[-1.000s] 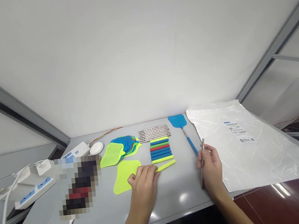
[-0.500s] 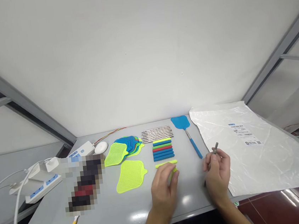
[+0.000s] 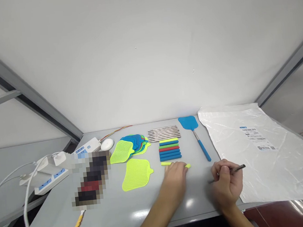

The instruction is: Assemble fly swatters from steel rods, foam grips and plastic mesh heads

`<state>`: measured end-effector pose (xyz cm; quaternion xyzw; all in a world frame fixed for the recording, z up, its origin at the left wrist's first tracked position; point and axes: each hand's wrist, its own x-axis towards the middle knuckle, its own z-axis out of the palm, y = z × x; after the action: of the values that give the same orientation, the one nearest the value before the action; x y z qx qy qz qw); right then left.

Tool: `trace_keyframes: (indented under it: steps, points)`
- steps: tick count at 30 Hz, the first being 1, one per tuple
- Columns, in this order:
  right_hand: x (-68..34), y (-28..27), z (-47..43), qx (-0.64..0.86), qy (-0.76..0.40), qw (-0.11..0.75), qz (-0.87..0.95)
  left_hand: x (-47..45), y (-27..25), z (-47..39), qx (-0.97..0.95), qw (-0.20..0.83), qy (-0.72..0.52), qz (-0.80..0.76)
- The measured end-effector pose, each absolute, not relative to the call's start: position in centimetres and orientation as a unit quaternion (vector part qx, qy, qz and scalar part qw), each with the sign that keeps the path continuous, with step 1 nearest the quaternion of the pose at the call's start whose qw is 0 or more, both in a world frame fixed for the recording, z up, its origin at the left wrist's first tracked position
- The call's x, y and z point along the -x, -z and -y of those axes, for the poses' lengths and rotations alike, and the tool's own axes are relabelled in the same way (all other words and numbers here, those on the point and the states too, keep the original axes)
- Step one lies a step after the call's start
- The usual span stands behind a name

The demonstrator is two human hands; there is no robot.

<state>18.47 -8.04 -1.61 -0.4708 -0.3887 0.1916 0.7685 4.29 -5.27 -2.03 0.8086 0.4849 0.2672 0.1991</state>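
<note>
Table (image 3: 118, 214): power strips (image 3: 49, 171) far left; mesh heads (image 3: 132, 146) left of handles (image 3: 169, 149); rods (image 3: 163, 134) behind; bag (image 3: 264, 152) right.

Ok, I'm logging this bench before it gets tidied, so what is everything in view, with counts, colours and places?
grey table: one, bearing all below.
loose mesh head: one, yellow-green, left of the left hand.
fanned mesh heads: several, blue and yellow-green, count unclear, behind it.
metal rods: a row, silver, at the back.
foam grips: six in a row, yellow, blue, green, red, in front of the rods.
finished swatter: one, blue, right of the grips.
plastic bag: one, clear, labelled, far right.
power strips: two, white and blue, far left.
white puck: one, by the far strip.
left hand: on a yellow grip.
right hand: holding a metal rod.
</note>
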Motion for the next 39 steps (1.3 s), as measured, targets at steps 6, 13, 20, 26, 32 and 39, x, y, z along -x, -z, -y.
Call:
trace_keyframes:
  steps: [6,13,20,26,32,39]
  points:
    - [-18.9,2.2,7.8,0.457,-0.200,0.778,0.382,-6.4,0.1,3.6,-0.791,0.311,-0.246,-0.466]
    - [-19.0,1.2,7.0,0.417,-0.240,0.788,0.385,-8.4,1.3,2.2,-0.760,0.398,-0.325,-0.398]
    - [-18.9,-5.8,2.6,0.347,-0.311,0.810,0.355,-8.0,1.5,1.0,-0.702,0.451,-0.374,-0.404]
    - [-17.4,-8.3,0.4,0.292,-0.415,0.791,0.341,-8.0,1.9,0.8,-0.706,0.482,-0.356,-0.377]
    - [-16.9,-7.3,0.5,0.296,-0.436,0.778,0.343,-7.9,2.1,0.4,-0.695,0.520,-0.341,-0.361]
    - [-16.6,-7.3,0.9,0.288,-0.431,0.760,0.392,-7.8,1.8,0.3,-0.689,0.528,-0.345,-0.358]
